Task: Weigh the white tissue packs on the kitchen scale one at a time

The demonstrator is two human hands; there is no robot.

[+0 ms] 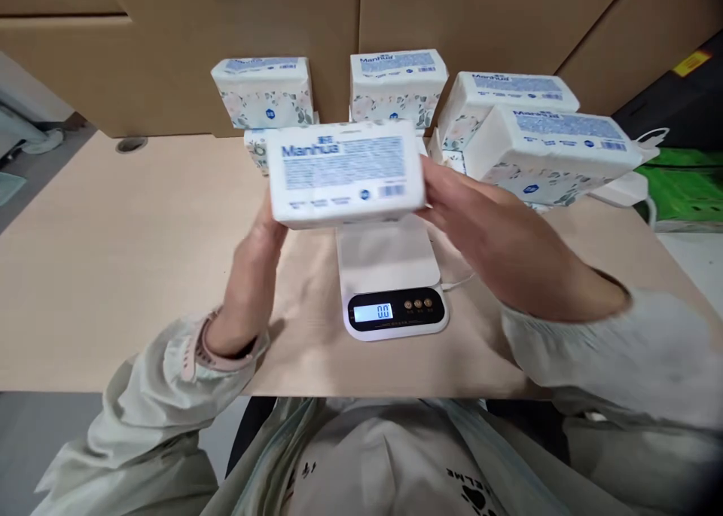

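Gripping opposite ends of a Manhua pack (346, 173), probably to keep it level, the left hand (254, 264) and right hand (486, 226) hold it above the far part of the scale (389, 256).

The pack (347, 173) looks smoothly plastic-wrapped, the scale (388, 256) plastic, the table (141, 275) matt wood-like.
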